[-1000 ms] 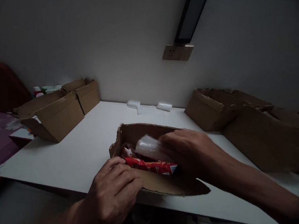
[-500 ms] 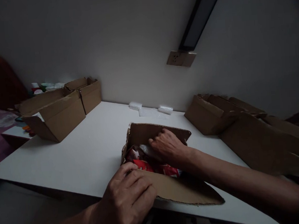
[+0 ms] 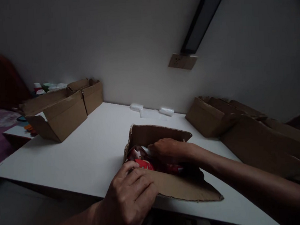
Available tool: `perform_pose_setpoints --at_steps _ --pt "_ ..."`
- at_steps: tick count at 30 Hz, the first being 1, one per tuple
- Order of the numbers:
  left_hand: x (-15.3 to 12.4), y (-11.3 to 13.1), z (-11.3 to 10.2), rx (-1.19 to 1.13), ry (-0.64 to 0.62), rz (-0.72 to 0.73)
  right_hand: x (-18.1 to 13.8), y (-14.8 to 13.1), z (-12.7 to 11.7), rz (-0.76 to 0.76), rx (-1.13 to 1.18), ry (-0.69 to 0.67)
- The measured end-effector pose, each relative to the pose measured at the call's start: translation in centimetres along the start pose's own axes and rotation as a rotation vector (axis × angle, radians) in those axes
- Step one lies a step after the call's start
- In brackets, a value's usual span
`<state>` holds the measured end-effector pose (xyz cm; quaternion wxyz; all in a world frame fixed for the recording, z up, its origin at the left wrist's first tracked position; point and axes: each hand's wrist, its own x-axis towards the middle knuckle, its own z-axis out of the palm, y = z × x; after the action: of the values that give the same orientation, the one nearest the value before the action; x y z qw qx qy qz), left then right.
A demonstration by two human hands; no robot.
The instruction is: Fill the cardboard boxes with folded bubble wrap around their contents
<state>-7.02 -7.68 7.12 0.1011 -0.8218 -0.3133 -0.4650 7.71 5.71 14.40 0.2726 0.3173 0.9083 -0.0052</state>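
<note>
An uncovered cardboard box (image 3: 161,128) stands at the table's near edge, its front flap folded out toward me. My left hand (image 3: 132,192) grips the near left edge of that flap, thumb on the inner side. Inside the box lie red packets (image 3: 144,164) with shiny wrapping, and a whitish packet (image 3: 145,149) sits by my right fingertips. My right hand (image 3: 168,150) reaches down into the box with curled fingers. Its fingertips are hidden among the contents, so what they hold cannot be made out.
Two open cardboard boxes (image 3: 67,111) stand at the table's left side, and more cardboard boxes (image 3: 209,117) at the right. Clear plastic wrap pieces (image 3: 152,113) lie by the wall. A socket plate (image 3: 182,61) is on the wall above the white table (image 3: 98,147).
My right hand has moved down deeper into the box, below the back wall's top edge. My left hand keeps its hold on the flap.
</note>
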Motion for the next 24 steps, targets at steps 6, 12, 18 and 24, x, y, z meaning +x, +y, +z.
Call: perform_pose_setpoints --at_steps 6,12,18,24 --pt "-1.3 -0.1 -1.8 0.059 0.149 -0.099 -4.8 0.9 -0.3 0.151 0.003 0.425" --pt "-6.0 -2.2 -2.3 0.052 0.129 -0.536 -16.2 5.1 9.5 0.497 0.444 1.001" --pt "-6.8 -4.4 1.1 -0.376 -0.071 -0.919 -10.2 0.8 17.8 0.336 0.841 0.794" --pt "-1.6 -5.2 6.2 -0.769 0.057 -1.077 -7.4 1.3 17.8 0.455 0.97 0.949"
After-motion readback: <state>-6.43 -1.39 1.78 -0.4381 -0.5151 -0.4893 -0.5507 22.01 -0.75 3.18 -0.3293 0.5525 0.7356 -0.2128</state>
